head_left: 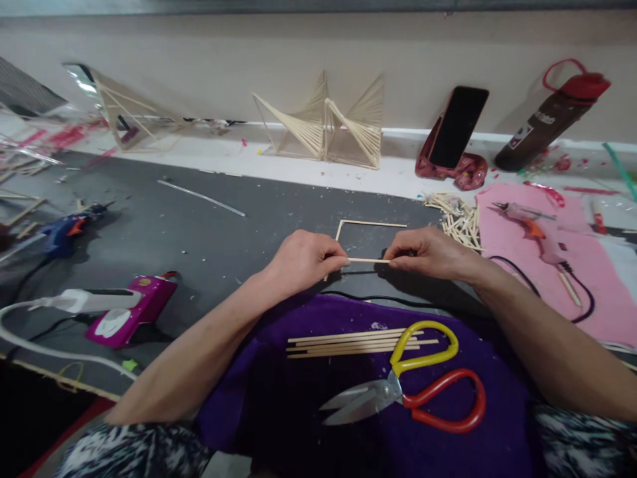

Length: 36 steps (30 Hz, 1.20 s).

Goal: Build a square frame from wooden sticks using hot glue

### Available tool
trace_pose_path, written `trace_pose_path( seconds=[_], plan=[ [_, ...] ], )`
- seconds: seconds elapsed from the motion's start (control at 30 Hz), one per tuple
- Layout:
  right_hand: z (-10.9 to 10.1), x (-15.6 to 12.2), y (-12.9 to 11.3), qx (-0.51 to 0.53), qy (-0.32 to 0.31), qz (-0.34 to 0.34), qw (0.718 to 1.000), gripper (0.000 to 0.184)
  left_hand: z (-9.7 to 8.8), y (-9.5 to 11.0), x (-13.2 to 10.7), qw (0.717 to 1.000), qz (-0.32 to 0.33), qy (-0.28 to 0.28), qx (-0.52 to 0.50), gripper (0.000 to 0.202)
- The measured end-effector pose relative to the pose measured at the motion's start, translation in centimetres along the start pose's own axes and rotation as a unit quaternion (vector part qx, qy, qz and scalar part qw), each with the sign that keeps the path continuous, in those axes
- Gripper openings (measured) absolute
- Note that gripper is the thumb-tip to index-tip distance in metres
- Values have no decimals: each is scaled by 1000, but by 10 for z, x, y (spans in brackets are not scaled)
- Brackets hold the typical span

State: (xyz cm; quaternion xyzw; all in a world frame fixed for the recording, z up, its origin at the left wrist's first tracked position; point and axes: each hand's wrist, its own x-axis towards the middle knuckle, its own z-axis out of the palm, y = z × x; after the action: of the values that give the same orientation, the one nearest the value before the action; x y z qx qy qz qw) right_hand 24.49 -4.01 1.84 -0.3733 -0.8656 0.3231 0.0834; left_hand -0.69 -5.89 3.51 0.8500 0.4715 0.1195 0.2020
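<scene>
Between my two hands a thin wooden stick (368, 261) is held level, just above the grey table. My left hand (311, 259) pinches its left end, and my right hand (423, 252) pinches its right end. Behind it, an L-shaped pair of joined sticks (373, 223) lies on the table, its side piece running down behind my left fingers. Whether the held stick touches that piece I cannot tell. Closer to me, scissors (393, 388) with one yellow and one red handle lie on purple cloth (298, 398), beside several loose sticks (348, 344).
A glue gun (540, 232) lies on pink cloth (597, 279) at right, near a pile of stick offcuts (458, 219). A blue glue gun (70, 232) and a magenta power strip (134, 312) sit left. Stick models (323, 133), a phone (458, 126) and a bottle (552, 119) stand behind.
</scene>
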Motion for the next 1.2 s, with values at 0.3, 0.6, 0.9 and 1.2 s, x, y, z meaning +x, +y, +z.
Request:
trace_pose_path(
  seconds=[0.3, 0.6, 0.9, 1.2],
  plan=[
    [-1, 1, 10, -60, 25, 23, 998, 23, -7, -5, 2, 999, -5, -36, 31, 27],
    [2, 2, 17, 13, 49, 89, 995, 26, -9, -15, 5, 998, -26, -17, 46, 22],
    [7, 3, 17, 12, 59, 89, 994, 21, -5, -36, 9, 999, -54, 4, 0, 21],
    [24, 17, -12, 331, 116, 122, 929, 16, 14, -17, 14, 878, -186, 10, -441, 25]
  ],
)
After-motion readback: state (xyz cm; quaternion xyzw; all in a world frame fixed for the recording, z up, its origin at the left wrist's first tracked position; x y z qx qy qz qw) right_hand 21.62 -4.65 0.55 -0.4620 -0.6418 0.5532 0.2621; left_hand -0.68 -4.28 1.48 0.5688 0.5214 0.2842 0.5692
